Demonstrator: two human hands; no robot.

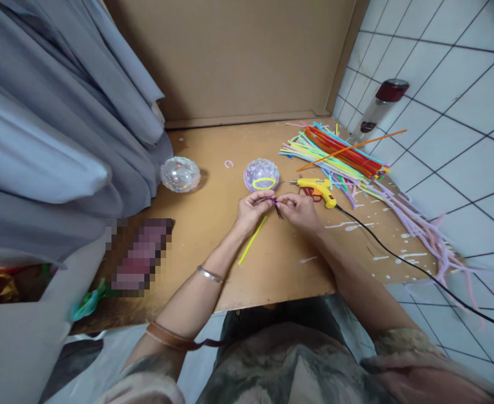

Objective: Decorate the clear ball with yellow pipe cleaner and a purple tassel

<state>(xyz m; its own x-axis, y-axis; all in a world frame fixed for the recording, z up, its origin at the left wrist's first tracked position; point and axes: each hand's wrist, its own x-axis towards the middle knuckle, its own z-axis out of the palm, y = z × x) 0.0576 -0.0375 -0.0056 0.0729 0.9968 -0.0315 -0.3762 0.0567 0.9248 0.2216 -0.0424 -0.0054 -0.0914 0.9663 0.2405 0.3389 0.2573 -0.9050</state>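
Both hands meet over the middle of the table, pinching a small bundle of thin dark purple strands [278, 210]. My left hand [253, 210] grips it from the left with thumb and fingertips. From the other side, my right hand [300, 212] closes its fingertips on the same strands. Just beyond them sits a clear round bowl-like piece [262, 170] speckled with purple, and a yellow ring [265, 183] shows at its near side. A straight yellow pipe cleaner [252, 241] lies beside my left wrist.
To the right are a yellow glue gun [320, 188] with a black cord [382, 242] and a pile of coloured pipe cleaners [339, 154]. A bottle [379, 106] stands by the tiled wall. Leftward are another clear speckled ball [180, 174], a blurred-out flat object [140, 258] and a grey curtain [62, 112].
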